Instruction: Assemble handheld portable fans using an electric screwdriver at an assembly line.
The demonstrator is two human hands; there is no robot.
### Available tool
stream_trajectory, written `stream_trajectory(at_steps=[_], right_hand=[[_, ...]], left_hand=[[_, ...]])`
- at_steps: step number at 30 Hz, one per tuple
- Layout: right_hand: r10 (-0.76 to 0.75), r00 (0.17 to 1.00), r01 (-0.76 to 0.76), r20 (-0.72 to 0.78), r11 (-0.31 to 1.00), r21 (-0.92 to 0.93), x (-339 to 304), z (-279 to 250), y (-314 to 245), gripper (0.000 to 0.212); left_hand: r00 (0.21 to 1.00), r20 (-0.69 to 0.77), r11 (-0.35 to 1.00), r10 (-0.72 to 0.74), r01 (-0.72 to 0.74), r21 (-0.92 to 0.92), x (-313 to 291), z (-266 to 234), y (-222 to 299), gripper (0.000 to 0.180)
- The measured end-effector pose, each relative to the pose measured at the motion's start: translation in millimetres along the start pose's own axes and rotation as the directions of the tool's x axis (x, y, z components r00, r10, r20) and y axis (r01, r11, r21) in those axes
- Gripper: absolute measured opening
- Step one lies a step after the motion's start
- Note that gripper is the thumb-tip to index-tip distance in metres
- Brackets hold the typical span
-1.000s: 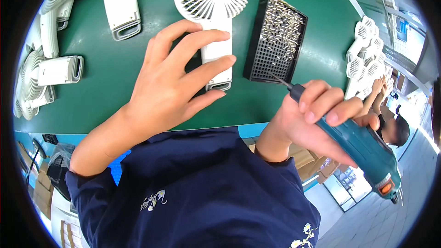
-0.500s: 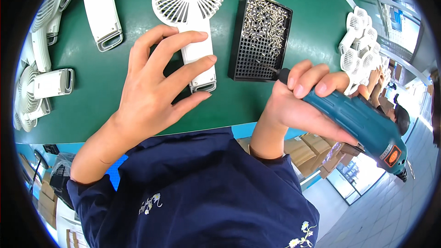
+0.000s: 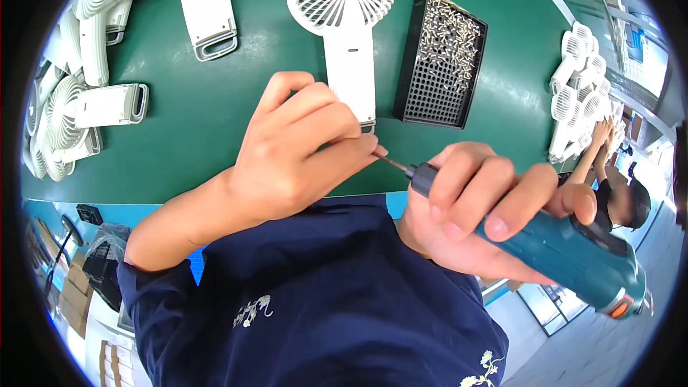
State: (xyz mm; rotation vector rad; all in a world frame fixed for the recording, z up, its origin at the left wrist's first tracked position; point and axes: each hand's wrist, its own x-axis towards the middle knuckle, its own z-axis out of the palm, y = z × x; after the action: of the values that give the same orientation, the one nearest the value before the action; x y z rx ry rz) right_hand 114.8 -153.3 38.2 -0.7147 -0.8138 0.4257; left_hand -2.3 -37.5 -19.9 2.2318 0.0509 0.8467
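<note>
Gripping the teal electric screwdriver (image 3: 566,254), my right hand (image 3: 476,208) has its fingers wrapped around the body, and the bit (image 3: 393,163) points toward my left hand (image 3: 297,147). The left hand is curled, with thumb and forefinger together at the tip of the bit; whether a screw is pinched there, I cannot tell.

The white handheld fan (image 3: 350,64) lies on the green surface (image 3: 193,122), just beyond my left hand, its round grille away from me and its handle toward me. The surface is smooth and a little shiny, and its near edge is close to my navy shirt (image 3: 322,279). To the right of the fan, well apart from the screwdriver, is a black perforated tray (image 3: 433,104), with small silvery screws (image 3: 448,36) mostly in its far half. More white fans (image 3: 64,115) are crowded at the left side, and another cluster of fans (image 3: 573,100) lies at the right edge.

Beyond this cluster a co-worker in a black cap (image 3: 638,204) reaches with bare arms. Below, the room shows cardboard boxes (image 3: 75,290) at the left and a pale tiled floor (image 3: 602,344) at the right.
</note>
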Motion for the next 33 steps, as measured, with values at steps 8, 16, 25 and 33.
stream_trajectory(at_steps=[8, 16, 25, 33], right_hand=[[0.127, 0.973, -0.069, -0.191, 0.957, 0.283, -3.1, -4.6, -1.5, 0.056], [-0.056, 0.996, 0.062, 0.067, 0.994, -0.088, -4.3, 3.5, 1.7, 0.062], [-0.032, 0.981, 0.053, 0.194, 0.993, -0.104, -7.1, 4.2, 16.4, 0.064], [0.003, 0.979, 0.038, 0.203, 0.979, -0.2, -13.4, 4.7, 23.8, 0.067]], left_hand=[[0.998, 0.033, 0.979, -0.059, 0.065, -0.195, -13.3, -7.0, 0.2, 0.032], [0.948, 0.161, 0.956, -0.273, 0.249, 0.156, -2.0, -13.5, -0.6, 0.061], [0.937, 0.156, 0.949, -0.313, 0.302, 0.09, -3.8, -9.2, -0.3, 0.06], [0.932, 0.155, 0.944, -0.329, 0.321, 0.074, -5.3, -8.1, -0.3, 0.061]])
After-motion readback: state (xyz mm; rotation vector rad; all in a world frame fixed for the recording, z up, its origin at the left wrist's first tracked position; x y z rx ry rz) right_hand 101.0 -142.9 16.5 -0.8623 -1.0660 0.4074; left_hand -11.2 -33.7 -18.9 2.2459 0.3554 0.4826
